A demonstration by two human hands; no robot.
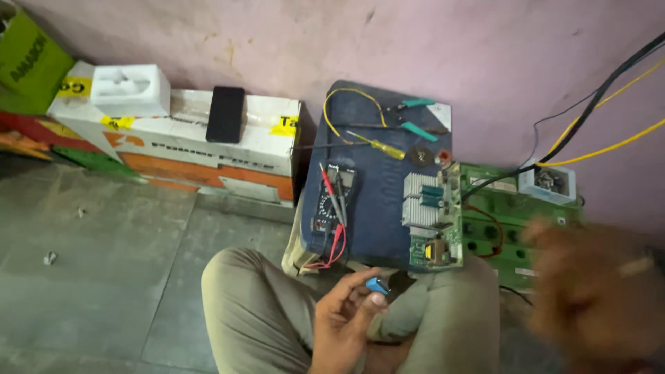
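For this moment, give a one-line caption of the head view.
Seated person's left hand pinches a small blue component beside a multimeter and circuit board; right hand blurred.

A pale pink plastered wall (429,41) — scuffed and stained — runs behind a grey stone-slab floor (90,263). A white and orange cardboard box (208,149) lies against its foot, a green carton (24,66) at the left — the light is soft and even.

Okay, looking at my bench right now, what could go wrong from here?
The small blue part sits pinched only at the left hand's fingertips, so it may slip onto the floor. The right hand is a fast blur close to the green circuit board and hanging cables, so it might snag them. The multimeter leads trail toward the knee and could get tugged.
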